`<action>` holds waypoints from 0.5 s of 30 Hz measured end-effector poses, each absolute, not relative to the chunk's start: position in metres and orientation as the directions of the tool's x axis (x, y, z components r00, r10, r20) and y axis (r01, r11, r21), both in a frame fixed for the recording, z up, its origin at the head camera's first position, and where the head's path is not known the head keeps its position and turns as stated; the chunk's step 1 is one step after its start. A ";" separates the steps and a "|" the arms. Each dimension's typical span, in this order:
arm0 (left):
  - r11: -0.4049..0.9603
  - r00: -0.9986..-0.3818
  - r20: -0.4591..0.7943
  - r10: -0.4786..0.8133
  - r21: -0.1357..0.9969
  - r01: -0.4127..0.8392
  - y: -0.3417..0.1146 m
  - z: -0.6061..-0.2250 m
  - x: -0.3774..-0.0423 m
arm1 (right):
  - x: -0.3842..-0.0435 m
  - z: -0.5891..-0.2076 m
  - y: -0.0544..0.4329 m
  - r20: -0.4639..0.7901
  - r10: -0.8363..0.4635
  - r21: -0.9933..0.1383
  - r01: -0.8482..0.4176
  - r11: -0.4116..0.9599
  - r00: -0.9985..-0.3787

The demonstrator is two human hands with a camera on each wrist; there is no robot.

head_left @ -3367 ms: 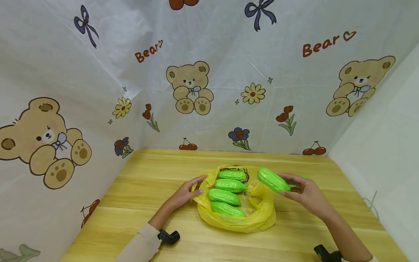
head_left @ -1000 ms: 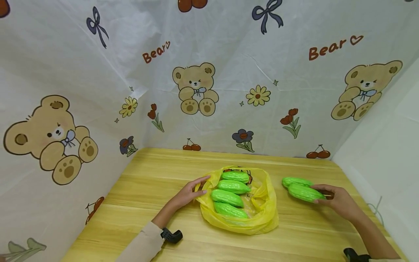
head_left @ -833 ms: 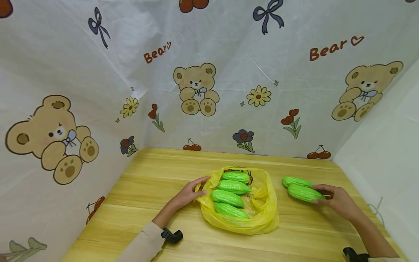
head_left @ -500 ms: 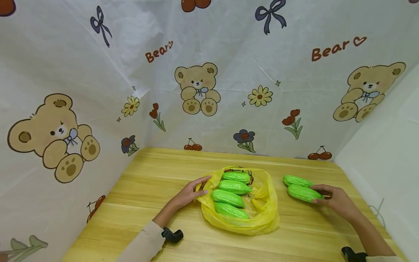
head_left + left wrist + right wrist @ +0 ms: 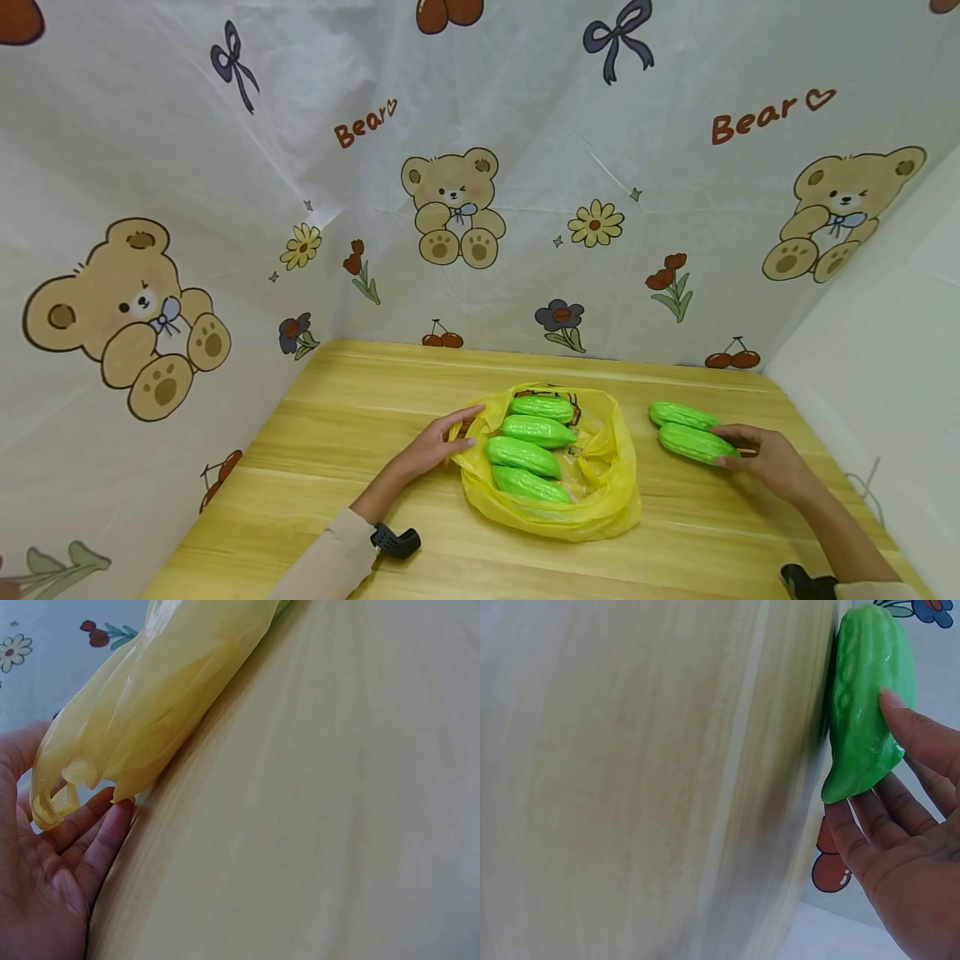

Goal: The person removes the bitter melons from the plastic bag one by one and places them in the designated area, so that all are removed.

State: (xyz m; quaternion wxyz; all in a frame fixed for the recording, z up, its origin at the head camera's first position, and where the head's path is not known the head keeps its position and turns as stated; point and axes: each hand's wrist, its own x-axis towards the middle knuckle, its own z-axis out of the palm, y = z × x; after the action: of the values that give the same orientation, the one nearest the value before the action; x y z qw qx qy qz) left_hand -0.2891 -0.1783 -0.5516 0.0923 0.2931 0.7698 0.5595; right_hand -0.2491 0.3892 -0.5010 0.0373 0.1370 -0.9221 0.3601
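A yellow plastic bag [image 5: 555, 521] lies open on the table, with several bright green, bumpy bitter melons [image 5: 521, 454] in a column inside it. My left hand [image 5: 431, 446] holds the bag's left rim between thumb and fingers; the left wrist view shows the bag's edge [image 5: 142, 712] caught in that hand [image 5: 52, 877]. To the right of the bag, my right hand [image 5: 772, 462] grips the stem end of a bitter melon [image 5: 696, 442] at the table surface. Just behind it lies another bitter melon [image 5: 681, 415], the two touching or nearly so.
The wooden table [image 5: 360, 400] meets a white cloth backdrop [image 5: 525, 167] printed with bears and flowers at the back and left. A white wall [image 5: 885, 375] stands at the right, with a thin cable [image 5: 870, 487] beside the table edge.
From above the bag's right side, my right hand has carried the bitter melon right and down to the table, in front of the other one. My left hand has kept its hold on the bag.
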 end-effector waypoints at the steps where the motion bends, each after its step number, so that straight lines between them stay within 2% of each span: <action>1: 0.207 -0.812 0.186 0.553 0.914 0.350 -0.178 -0.552 -0.289 | -0.249 -0.501 0.389 0.169 -0.226 -0.653 -0.280 0.703 -0.960; 15: 0.226 -0.800 0.181 0.572 0.903 0.366 -0.176 -0.516 -0.270 | -0.243 -0.494 0.386 0.185 -0.212 -0.635 -0.281 0.719 -0.960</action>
State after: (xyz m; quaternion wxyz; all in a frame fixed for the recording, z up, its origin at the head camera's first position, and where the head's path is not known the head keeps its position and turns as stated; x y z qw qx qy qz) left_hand -0.2702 -0.1762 -0.5163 0.0948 0.3018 0.7771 0.5441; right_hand -0.2435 0.3864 -0.4939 0.0496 0.1332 -0.9259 0.3501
